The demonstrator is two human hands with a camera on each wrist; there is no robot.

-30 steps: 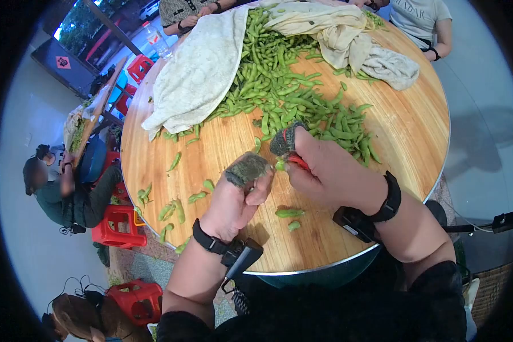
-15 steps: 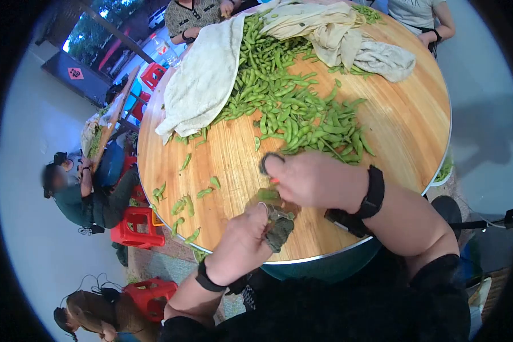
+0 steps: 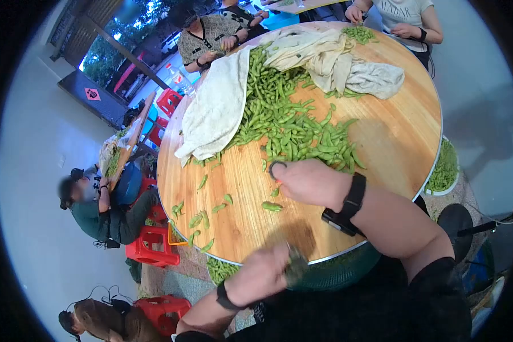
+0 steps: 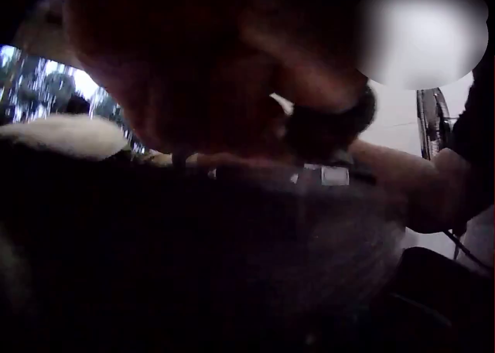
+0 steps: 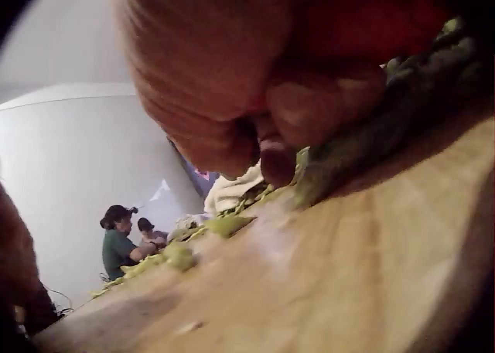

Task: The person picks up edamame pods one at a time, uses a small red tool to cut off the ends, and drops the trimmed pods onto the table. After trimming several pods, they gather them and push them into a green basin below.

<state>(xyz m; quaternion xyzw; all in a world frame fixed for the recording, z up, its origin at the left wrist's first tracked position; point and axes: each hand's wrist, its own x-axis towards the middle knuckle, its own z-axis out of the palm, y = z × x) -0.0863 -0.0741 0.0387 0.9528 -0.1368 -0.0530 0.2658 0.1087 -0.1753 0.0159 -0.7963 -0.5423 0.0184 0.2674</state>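
My right hand (image 3: 312, 182) is low over the round wooden table (image 3: 239, 188), fingers curled at the near edge of a pile of green soybean pods (image 3: 290, 125). In the right wrist view its fingers close around a red object (image 5: 363, 24), mostly hidden in the palm. Dark green cloth covers its fingertips, right by a single pod (image 3: 275, 192). Another pod (image 3: 272, 206) lies just nearer. My left hand (image 3: 259, 272), blurred, is at the table's near edge, beside the green basin (image 3: 339, 273) below. Its fingertips also wear green cloth; I cannot tell whether it holds anything.
A white towel (image 3: 214, 108) and a cream cloth (image 3: 308, 54) partly cover the pile. Loose pods (image 3: 196, 219) are scattered at the left. A tub of pods (image 3: 443, 168) stands on the floor at right. Red stools (image 3: 154, 246) and several seated people surround the table.
My left hand has pulled away from my right, down toward me and over the table's edge, uncovering a pod. My right hand has lowered slightly onto the table. The head view has shifted.
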